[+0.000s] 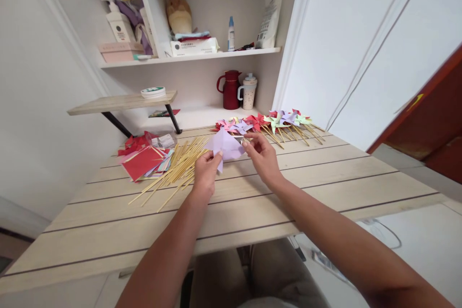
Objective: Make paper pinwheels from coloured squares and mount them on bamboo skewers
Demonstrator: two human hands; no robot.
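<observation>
On the far left of the pale slatted wooden table (pixel 252 211) lies a loose stack of square coloured paper sheets (pixel 144 161), red on top; the sheets are too overlapped to count. Just right of it spreads a heap of thin bamboo sticks (pixel 176 166), too many and too crossed to count. The left hand (pixel 205 173) pinches the near left corner of a folded lilac paper square (pixel 226 147), held just above the table's middle. The right hand (pixel 263 156) grips the same paper's right edge between thumb and fingertips. Farther right, along the far edge, lies a row of finished paper pinwheels on sticks (pixel 274 122), pink, lilac, red and green, roughly ten. On the shelf behind stand one dark red jug (pixel 231 89) and one speckled lidded cup (pixel 249 91), touching
</observation>
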